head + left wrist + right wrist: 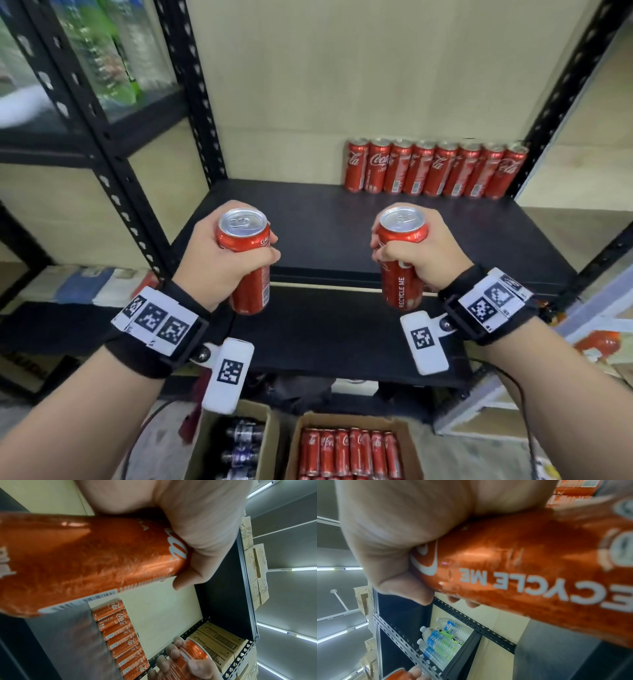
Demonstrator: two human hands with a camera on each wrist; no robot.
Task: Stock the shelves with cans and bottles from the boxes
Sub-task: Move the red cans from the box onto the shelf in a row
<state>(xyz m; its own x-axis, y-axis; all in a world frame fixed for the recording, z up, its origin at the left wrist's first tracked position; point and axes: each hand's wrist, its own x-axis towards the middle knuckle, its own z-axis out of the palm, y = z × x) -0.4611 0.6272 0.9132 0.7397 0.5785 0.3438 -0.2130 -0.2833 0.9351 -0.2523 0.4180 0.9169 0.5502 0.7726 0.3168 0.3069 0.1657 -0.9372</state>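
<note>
Cardboard first: two open boxes sit on the floor nearest the person, the can box [346, 448] packed with red cans on their sides, the bottle box [236, 445] to its left holding dark bottles.

Above them both hands are up at shelf height. The left hand [219, 253] has its fingers [270, 255] wrapped round the left can [246, 263]; the right hand [418, 250] is clenched the same way round the right can [402, 260], its "RECYCLE ME" print facing the camera. Both cans stand nearly upright, tops up, long axis vertical, held over the front edge of the black shelf [325, 222] and not yet touching it.

Farther in, a can row [435, 169] stands against the back wall — upright, touching one another, running from about the middle out to the right post. The shelf left of the row is bare.

The move likely turns on this: the free spot lies forward and away from both hands, at the row's left end. By my reading the right hand is nearer that end, and neither can needs tilting — only carrying back and setting down beside the last one.

Clear water bottles [443, 641] stand on the next shelving unit, to the left.
</note>
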